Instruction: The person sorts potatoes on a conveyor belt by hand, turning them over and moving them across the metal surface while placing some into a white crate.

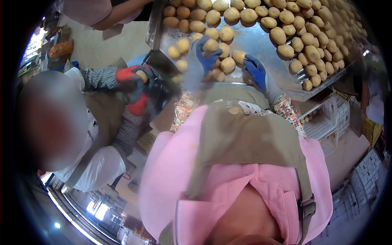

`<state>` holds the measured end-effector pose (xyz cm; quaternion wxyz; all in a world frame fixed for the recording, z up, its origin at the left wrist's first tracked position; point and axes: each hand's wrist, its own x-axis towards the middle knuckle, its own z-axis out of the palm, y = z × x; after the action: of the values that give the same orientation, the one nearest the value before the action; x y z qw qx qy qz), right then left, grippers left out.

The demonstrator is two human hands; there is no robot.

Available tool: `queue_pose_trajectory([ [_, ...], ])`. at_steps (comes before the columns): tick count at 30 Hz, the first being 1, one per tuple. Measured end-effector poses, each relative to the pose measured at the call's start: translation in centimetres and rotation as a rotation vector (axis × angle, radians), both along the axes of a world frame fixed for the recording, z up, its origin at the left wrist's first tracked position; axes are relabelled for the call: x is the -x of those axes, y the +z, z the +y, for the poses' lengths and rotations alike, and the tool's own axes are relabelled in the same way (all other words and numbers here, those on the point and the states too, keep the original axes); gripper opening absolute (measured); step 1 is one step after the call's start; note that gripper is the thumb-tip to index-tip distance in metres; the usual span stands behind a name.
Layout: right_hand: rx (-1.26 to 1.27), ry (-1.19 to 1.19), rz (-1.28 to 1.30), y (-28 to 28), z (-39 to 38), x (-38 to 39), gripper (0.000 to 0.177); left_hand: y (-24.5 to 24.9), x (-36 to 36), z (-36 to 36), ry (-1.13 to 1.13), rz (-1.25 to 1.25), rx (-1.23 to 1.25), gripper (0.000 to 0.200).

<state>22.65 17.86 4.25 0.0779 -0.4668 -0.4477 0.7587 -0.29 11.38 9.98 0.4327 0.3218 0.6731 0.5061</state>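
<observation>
Shiny steel table (255, 38) carried round tan potatoes (286, 17); at front edge I saw L blue-gloved hand (206, 55) gripping one, R blue-gloved hand (256, 70) touching another, grip unclear.

Smeared by motion beside the left hand (206, 55): its wrist and the loose potatoes (179, 53) nearby. Impossible to tell whether the left hand or the right hand (257, 71) grips a potato or merely touches one. Cut off by the top edge: the potato heap (286, 24) on the bench (261, 41), and another person's arm (118, 14). Blurred beyond naming: the dark tool (159, 87) at a co-worker's red gloves (130, 73). Too small to make out: contents of the white crate (326, 118).
</observation>
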Motion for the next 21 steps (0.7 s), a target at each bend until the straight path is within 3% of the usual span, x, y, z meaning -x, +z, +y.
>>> queue_pose_trajectory([
  [2,-0.091,-0.066,0.108,1.9,0.0,1.3,0.056,2.5,-1.6,0.1,-0.088,0.075,0.001,0.061],
  [3,-0.101,-0.074,0.104,1.9,-0.2,1.6,0.056,1.1,-2.5,-0.4,0.047,-0.217,-0.110,0.062],
  [4,-0.084,-0.087,0.217,1.7,-0.2,1.9,0.056,-0.1,-2.8,-0.9,0.037,-0.221,-0.119,0.062],
  [6,-0.076,-0.106,0.324,3.3,-0.8,2.8,0.056,-1.1,-3.5,-1.3,-0.137,0.740,-0.154,0.064],
  [8,0.097,-0.176,0.555,6.3,-1.2,3.3,0.054,0.0,-4.8,-1.7,-0.183,0.761,-0.214,0.067],
  [9,0.160,-0.095,0.623,4.2,-0.7,3.0,0.056,0.8,-5.2,-1.6,-0.167,0.658,-0.158,0.071],
  [10,0.155,-0.101,0.619,4.0,-0.9,2.4,0.056,1.5,-5.7,-1.7,-0.150,0.554,-0.100,0.075],
  [12,-0.155,-0.072,0.311,6.8,-1.4,2.5,0.057,2.5,-6.3,-2.1,-0.138,0.508,-0.110,0.071],
  [13,-0.156,-0.077,0.310,7.1,-1.9,2.5,0.057,2.8,-6.4,-2.3,-0.196,0.529,-0.059,0.071],
  [15,0.039,-0.218,0.565,7.4,-2.4,2.4,0.059,3.0,-6.4,-2.4,-0.252,0.552,-0.014,0.072],
  [18,-0.079,-0.155,0.341,6.3,-2.4,1.5,0.055,2.3,-6.7,-2.6,-0.256,0.524,-0.073,0.066],
  [19,-0.078,-0.156,0.341,5.9,-2.4,1.3,0.055,2.1,-7.1,-2.7,-0.266,0.672,-0.174,0.062],
  [21,0.299,-0.232,0.675,4.9,-2.3,0.8,0.049,1.7,-7.7,-3.0,-0.276,0.818,-0.273,0.059],
])
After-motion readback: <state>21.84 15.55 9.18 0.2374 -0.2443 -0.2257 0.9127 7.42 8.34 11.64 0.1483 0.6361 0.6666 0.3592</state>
